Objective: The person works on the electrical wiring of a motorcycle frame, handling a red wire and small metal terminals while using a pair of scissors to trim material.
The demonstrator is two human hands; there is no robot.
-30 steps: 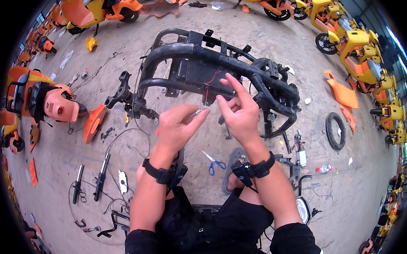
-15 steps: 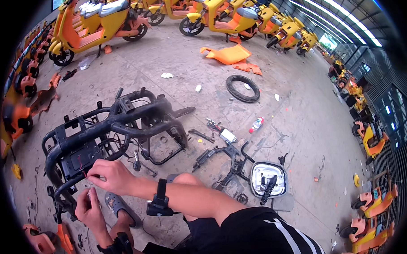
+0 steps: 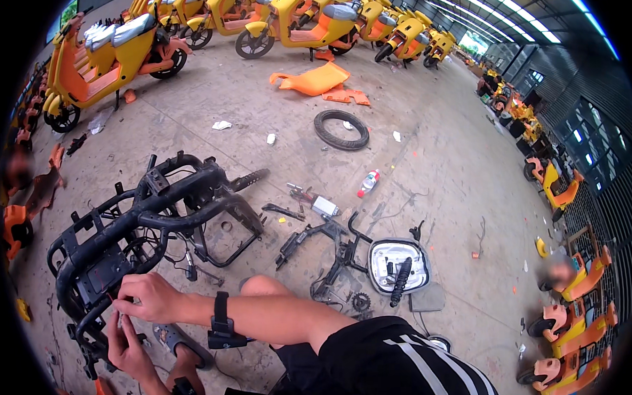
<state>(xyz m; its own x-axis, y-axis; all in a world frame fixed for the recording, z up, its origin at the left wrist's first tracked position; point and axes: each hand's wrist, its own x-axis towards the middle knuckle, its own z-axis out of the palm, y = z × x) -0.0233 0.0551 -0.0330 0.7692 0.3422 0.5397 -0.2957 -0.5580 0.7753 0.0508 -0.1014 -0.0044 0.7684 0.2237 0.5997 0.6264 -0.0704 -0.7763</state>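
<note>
My right hand [image 3: 142, 297] is pinched on a thin red wire [image 3: 109, 297] beside the black tubular frame [image 3: 143, 217]. Just below it my left hand [image 3: 128, 347] has its fingertips drawn together; whatever they hold is too small to make out. The wire runs by a dark flat panel [image 3: 103, 274] fixed inside the frame, with more loose black cables hanging from the tubes.
Around me lie a tire [image 3: 342, 144], a controller box [image 3: 324, 205], black metal parts [image 3: 296, 240], a lamp housing with a shock absorber [image 3: 383, 265], a bottle [image 3: 368, 185] and an orange panel [image 3: 312, 81]. Rows of yellow scooters [image 3: 296, 34] line the floor's edges.
The view has swung far to the right since a second ago, putting frame and hands lower left. My right fingers, raised and spread earlier, are now pinched at the red wire; the left hand stays close below.
</note>
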